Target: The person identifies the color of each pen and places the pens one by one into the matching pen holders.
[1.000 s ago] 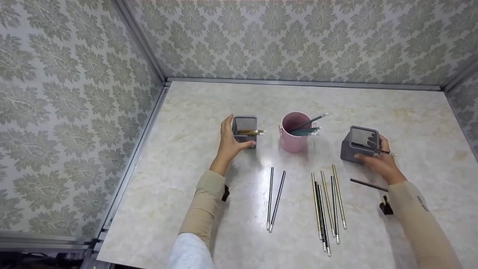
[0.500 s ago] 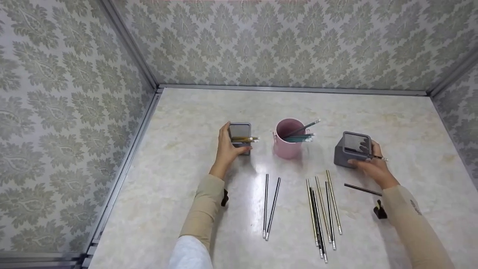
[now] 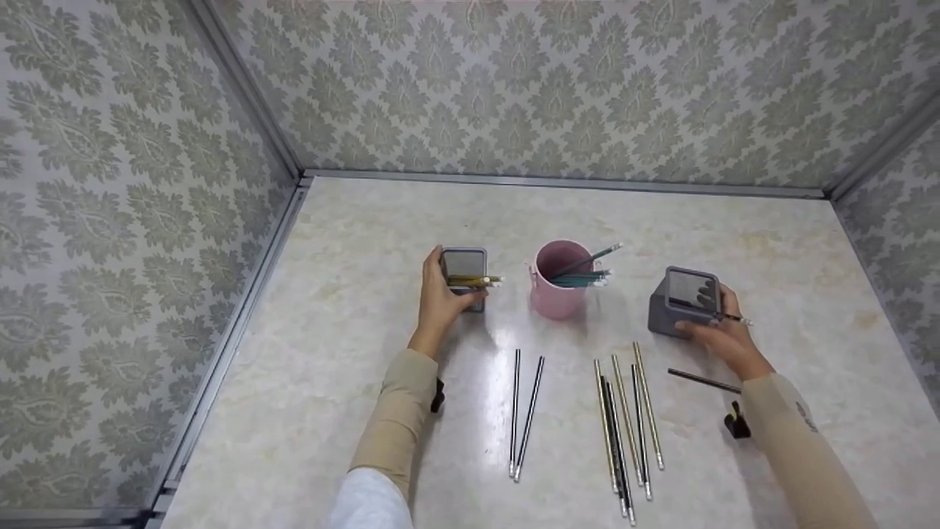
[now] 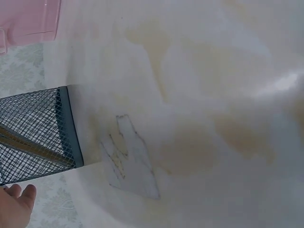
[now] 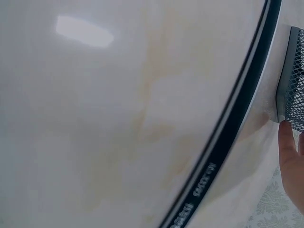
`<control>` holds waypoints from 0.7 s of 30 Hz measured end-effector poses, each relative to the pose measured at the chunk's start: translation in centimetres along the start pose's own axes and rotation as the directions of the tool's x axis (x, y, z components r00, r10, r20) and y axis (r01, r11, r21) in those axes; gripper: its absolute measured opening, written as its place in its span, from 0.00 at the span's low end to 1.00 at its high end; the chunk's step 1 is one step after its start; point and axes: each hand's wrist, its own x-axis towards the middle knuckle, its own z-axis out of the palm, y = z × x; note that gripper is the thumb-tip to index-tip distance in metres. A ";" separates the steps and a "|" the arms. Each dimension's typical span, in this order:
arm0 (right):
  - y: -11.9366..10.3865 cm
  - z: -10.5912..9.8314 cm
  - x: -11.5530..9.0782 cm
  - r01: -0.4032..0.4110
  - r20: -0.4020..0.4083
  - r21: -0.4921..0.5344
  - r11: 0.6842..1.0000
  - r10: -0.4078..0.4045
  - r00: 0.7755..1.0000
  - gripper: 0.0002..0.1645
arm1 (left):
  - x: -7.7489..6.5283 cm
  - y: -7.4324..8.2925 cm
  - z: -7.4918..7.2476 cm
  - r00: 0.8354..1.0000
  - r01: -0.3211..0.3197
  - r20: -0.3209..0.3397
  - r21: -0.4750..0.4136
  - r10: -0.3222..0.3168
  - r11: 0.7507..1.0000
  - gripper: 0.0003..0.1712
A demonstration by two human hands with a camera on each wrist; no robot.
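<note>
While clasping left cup (image 3: 464, 258) mid-frame, right cup (image 3: 661, 317) frame-right, in both hands' half-curled fingers (image 3: 431, 268), grip walls: likely light, stiff.

You face a back wall (image 3: 477, 88) papered in green-grey leafy motifs, and the left wall (image 3: 95, 198) and right wall (image 3: 899, 198) beside you match it. Grey metal rails (image 3: 558, 183) border the pale, marbled table (image 3: 294, 411) at its far and left edges, and light glares off its surface.

Borders a pale, marbled tabletop (image 3: 301, 353) with leaf-patterned walls (image 3: 470, 88) and grey metal rails (image 3: 558, 183); reflects a bright patch of light (image 5: 84, 31).
</note>
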 end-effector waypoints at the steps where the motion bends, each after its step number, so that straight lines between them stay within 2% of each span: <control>1: 0.0 0.0 -0.1 -0.003 -0.001 0.003 1.000 0.003 1.000 0.63 | 0.0 -0.1 0.1 1.000 -0.008 -0.010 0.006 0.008 1.000 0.65; 7: 0.1 0.0 0.0 -0.025 0.016 0.001 1.000 0.025 1.000 0.64 | -0.1 -0.5 0.6 0.997 -0.051 -0.064 0.033 0.053 0.998 0.65; 15: 0.5 -0.1 -0.2 -0.039 0.031 -0.013 0.999 0.040 0.999 0.63 | -0.3 -0.5 0.6 0.997 -0.058 -0.055 0.019 0.059 0.998 0.63; 21: -0.1 -0.2 0.2 -0.019 0.010 -0.043 0.999 0.019 1.000 0.64 | -0.2 -0.4 0.6 0.997 -0.050 -0.058 -0.012 0.050 0.999 0.62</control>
